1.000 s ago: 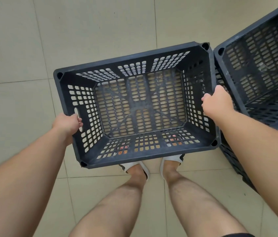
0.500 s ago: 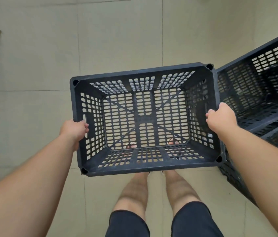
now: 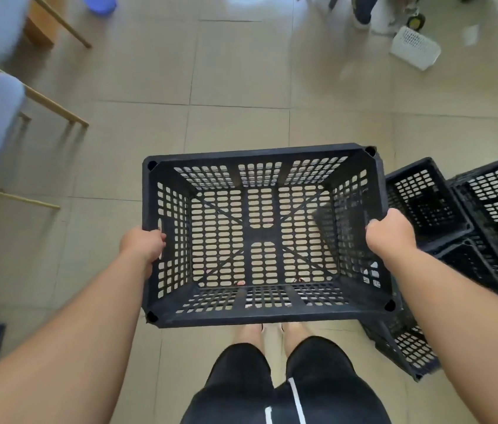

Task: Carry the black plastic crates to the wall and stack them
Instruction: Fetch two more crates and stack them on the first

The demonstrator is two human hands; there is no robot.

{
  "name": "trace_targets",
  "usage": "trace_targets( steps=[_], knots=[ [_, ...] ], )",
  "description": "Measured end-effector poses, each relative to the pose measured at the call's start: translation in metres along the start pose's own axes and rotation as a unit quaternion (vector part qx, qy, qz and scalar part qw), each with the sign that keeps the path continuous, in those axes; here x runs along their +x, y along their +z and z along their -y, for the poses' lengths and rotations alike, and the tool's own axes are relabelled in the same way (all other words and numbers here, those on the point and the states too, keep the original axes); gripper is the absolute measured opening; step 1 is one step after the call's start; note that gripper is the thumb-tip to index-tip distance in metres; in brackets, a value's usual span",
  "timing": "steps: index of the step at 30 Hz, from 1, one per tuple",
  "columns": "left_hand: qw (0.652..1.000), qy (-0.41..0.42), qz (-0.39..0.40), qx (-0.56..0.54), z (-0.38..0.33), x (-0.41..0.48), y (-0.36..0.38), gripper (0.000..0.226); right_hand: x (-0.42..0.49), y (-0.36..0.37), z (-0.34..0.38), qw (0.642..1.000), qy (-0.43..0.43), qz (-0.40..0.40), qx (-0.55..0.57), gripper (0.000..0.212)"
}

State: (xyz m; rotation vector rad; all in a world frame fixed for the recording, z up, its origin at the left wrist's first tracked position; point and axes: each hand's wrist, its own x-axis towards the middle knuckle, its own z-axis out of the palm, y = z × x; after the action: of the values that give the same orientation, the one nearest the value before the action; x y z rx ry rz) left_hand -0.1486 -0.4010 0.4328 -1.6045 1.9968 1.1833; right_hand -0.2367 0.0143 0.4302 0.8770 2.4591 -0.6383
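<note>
I hold a black slotted crate [image 3: 264, 237] (perforated walls and floor) off the tiles above my feet, mouth up, long axis running left-right. My left hand [image 3: 143, 244] and right hand [image 3: 390, 232] grip its short ends.

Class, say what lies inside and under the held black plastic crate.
The black slotted plastic crate is empty. Through its base show beige floor tiles and toe tips; the feet are mostly covered.

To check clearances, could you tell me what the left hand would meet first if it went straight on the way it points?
The left hand points forward and rightward into the left wall of the black crate, which it grips at the handle slot. That wall would likely come first, at once.
</note>
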Motion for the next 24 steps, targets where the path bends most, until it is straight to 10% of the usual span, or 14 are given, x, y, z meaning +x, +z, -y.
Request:
trace_targets(
  steps=[24],
  knots=[
    [0.975,0.002,-0.126,-0.184,0.065,-0.178,-0.123,0.023,-0.115,-0.129,0.093,0.97,-0.226,0.028,-0.084,0.03]
  ],
)
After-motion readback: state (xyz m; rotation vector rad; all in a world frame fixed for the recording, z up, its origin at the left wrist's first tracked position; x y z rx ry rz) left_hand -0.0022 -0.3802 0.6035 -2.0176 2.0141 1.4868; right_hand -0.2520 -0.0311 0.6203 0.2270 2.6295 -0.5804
